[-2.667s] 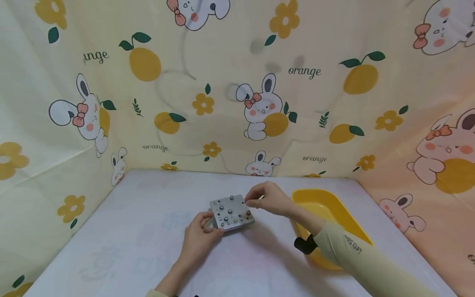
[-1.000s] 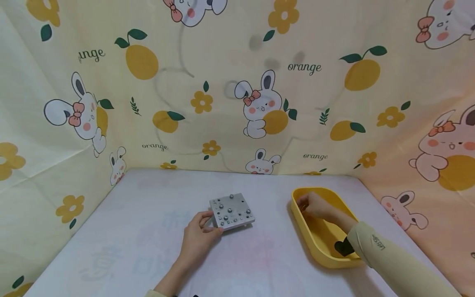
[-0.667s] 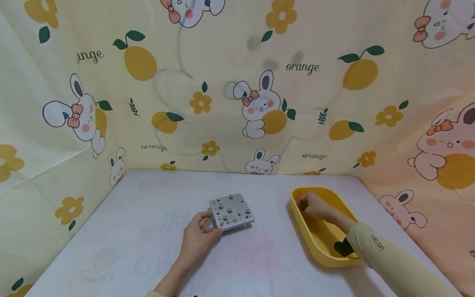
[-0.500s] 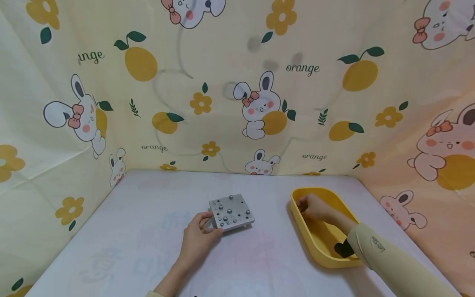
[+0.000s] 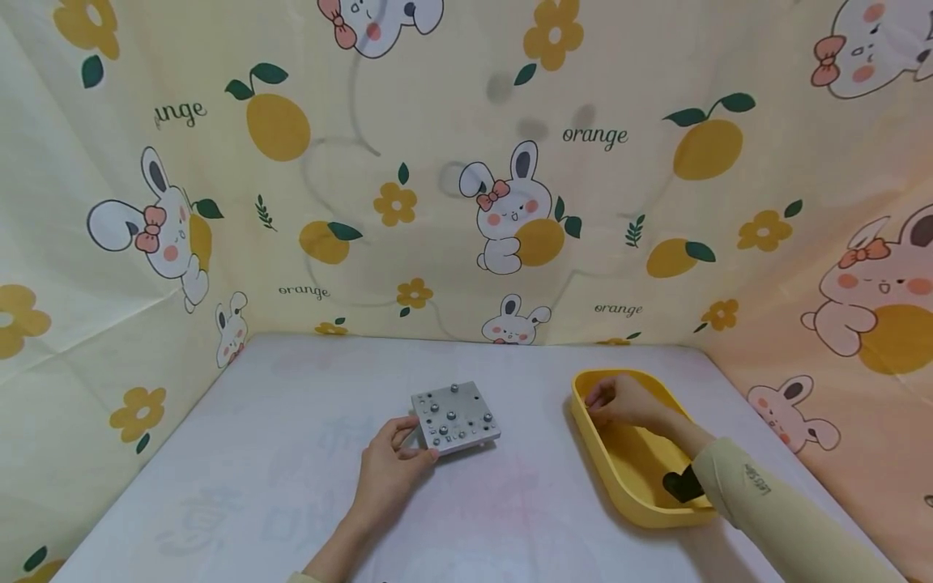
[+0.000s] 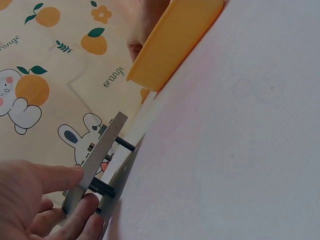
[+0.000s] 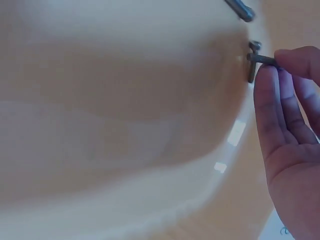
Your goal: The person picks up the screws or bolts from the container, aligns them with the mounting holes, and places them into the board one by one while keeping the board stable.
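Note:
My left hand [image 5: 389, 468] grips the near left edge of a square metal plate [image 5: 466, 397], fingers on one face and thumb at the corner. Several bolts stand in the plate's holes, and in the left wrist view their threaded shanks [image 6: 102, 188] stick out beneath it. The plate is tilted in that view. My right hand [image 5: 627, 402] reaches into the yellow tray [image 5: 599, 457] at its far left corner. In the right wrist view its thumb and fingers pinch a small bolt [image 7: 262, 59]. Another bolt [image 7: 251, 74] lies right behind it, and one more bolt [image 7: 241, 10] lies farther along the wall.
The tray stands on the right of a white-covered table [image 5: 306, 486]. A patterned cloth [image 5: 437, 202] with rabbits and oranges rises behind the table and along both sides. A black strap piece [image 5: 683, 484] hangs from the right wrist over the tray.
The right hand has gone from the plate's right edge to the tray, where it now pinches a bolt and has shifted slightly. The left hand and plate have stayed in place.

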### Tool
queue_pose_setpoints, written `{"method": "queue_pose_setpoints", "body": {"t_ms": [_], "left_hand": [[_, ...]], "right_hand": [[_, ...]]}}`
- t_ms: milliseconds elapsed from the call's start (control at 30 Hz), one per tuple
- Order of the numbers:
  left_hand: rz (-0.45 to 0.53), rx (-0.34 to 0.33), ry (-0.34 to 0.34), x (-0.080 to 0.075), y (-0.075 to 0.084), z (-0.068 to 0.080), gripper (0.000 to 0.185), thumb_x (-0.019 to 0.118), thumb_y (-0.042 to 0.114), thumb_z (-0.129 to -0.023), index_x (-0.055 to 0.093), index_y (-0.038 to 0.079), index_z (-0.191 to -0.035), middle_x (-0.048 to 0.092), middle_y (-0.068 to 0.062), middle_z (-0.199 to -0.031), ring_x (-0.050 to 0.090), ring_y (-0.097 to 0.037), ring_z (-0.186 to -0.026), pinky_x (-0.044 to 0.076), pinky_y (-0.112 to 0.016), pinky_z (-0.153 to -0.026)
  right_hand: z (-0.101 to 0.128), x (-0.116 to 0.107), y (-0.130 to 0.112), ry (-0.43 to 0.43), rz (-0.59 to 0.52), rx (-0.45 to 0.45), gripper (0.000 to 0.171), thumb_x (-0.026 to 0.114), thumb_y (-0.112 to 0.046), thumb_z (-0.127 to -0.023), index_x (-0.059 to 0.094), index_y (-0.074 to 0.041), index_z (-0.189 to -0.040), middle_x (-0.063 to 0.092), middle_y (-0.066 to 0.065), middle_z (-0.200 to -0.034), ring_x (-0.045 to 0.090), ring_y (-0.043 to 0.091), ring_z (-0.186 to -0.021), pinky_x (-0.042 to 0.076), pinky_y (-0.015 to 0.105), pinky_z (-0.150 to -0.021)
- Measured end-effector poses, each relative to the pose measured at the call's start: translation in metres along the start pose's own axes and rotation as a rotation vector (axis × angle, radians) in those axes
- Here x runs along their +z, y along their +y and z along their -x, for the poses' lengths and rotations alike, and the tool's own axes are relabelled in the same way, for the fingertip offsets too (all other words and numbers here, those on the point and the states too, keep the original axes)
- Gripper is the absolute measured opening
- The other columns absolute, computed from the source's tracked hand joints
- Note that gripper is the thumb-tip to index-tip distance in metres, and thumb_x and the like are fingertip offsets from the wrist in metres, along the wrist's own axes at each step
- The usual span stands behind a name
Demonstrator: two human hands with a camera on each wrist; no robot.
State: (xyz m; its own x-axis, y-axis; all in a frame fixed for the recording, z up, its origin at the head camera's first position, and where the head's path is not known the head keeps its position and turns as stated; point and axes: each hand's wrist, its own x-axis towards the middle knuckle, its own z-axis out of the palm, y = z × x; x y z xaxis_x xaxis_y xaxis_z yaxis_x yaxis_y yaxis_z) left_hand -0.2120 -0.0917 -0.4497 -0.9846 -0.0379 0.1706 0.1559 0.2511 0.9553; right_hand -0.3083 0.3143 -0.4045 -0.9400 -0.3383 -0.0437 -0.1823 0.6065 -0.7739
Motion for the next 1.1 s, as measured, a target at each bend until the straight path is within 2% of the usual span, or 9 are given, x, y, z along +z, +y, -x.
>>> {"method": "queue_pose_setpoints", "body": {"t_ms": [200, 333, 433, 567, 700, 900, 1100], "left_hand": [[-0.004, 0.003, 0.0, 0.001, -0.001, 0.0, 0.06, 0.082, 0.01, -0.078, 0.055, 0.003, -0.131, 0.057, -0.018, -0.134, 0.069, -0.014, -0.082, 0.054, -0.034, -0.08], [-0.007, 0.003, -0.003, 0.0, 0.0, 0.001, 0.06, 0.082, 0.01, -0.078, 0.054, 0.003, -0.131, 0.057, -0.018, -0.134, 0.069, -0.014, -0.082, 0.054, -0.032, -0.079], [-0.002, 0.003, -0.004, -0.001, 0.002, 0.001, 0.061, 0.082, 0.01, -0.078, 0.053, 0.003, -0.132, 0.057, -0.019, -0.135, 0.068, -0.015, -0.083, 0.054, -0.03, -0.078], [-0.001, 0.006, -0.004, -0.002, 0.003, 0.002, 0.062, 0.081, 0.01, -0.078, 0.053, 0.002, -0.133, 0.056, -0.02, -0.136, 0.068, -0.015, -0.084, 0.054, -0.03, -0.078], [-0.006, 0.016, 0.0, -0.002, 0.003, 0.002, 0.061, 0.081, 0.009, -0.078, 0.053, 0.001, -0.132, 0.056, -0.021, -0.135, 0.069, -0.016, -0.083, 0.055, -0.032, -0.078], [-0.006, 0.01, -0.001, 0.0, 0.002, 0.003, 0.061, 0.082, 0.009, -0.078, 0.053, 0.002, -0.132, 0.056, -0.02, -0.134, 0.068, -0.015, -0.082, 0.055, -0.029, -0.076], [-0.008, 0.005, -0.005, 0.0, 0.001, 0.001, 0.061, 0.081, 0.01, -0.079, 0.053, 0.002, -0.133, 0.056, -0.019, -0.135, 0.068, -0.014, -0.082, 0.054, -0.028, -0.077]], "right_hand": [[0.002, -0.013, -0.01, 0.077, -0.092, 0.0, 0.014, 0.07, 0.004, -0.084, 0.063, 0.011, -0.095, 0.066, 0.015, -0.08, 0.063, 0.025, -0.07, 0.057, 0.042, -0.068], [0.004, -0.022, -0.028, 0.198, -0.117, 0.019, 0.018, 0.07, 0.0, -0.085, 0.062, 0.01, -0.098, 0.066, 0.012, -0.082, 0.063, 0.021, -0.073, 0.056, 0.039, -0.072], [0.001, -0.025, -0.045, 0.249, -0.195, 0.016, 0.021, 0.071, -0.005, -0.088, 0.061, 0.008, -0.102, 0.066, 0.013, -0.086, 0.063, 0.023, -0.076, 0.055, 0.036, -0.075], [-0.005, -0.015, -0.067, 0.212, -0.365, 0.001, 0.02, 0.07, -0.007, -0.091, 0.061, 0.005, -0.104, 0.065, 0.014, -0.092, 0.063, 0.025, -0.083, 0.054, 0.034, -0.083], [-0.009, 0.007, -0.088, 0.148, -0.484, -0.005, 0.013, 0.066, -0.002, -0.091, 0.061, 0.004, -0.103, 0.063, 0.013, -0.095, 0.061, 0.028, -0.088, 0.051, 0.037, -0.089], [-0.017, 0.04, -0.11, 0.067, -0.517, -0.009, 0.01, 0.067, 0.001, -0.088, 0.064, 0.004, -0.097, 0.065, 0.014, -0.093, 0.062, 0.03, -0.088, 0.053, 0.032, -0.084], [-0.025, 0.067, -0.121, -0.027, -0.492, -0.024, 0.009, 0.069, 0.004, -0.085, 0.066, 0.001, -0.093, 0.066, 0.015, -0.091, 0.063, 0.027, -0.084, 0.053, 0.038, -0.086]]}}
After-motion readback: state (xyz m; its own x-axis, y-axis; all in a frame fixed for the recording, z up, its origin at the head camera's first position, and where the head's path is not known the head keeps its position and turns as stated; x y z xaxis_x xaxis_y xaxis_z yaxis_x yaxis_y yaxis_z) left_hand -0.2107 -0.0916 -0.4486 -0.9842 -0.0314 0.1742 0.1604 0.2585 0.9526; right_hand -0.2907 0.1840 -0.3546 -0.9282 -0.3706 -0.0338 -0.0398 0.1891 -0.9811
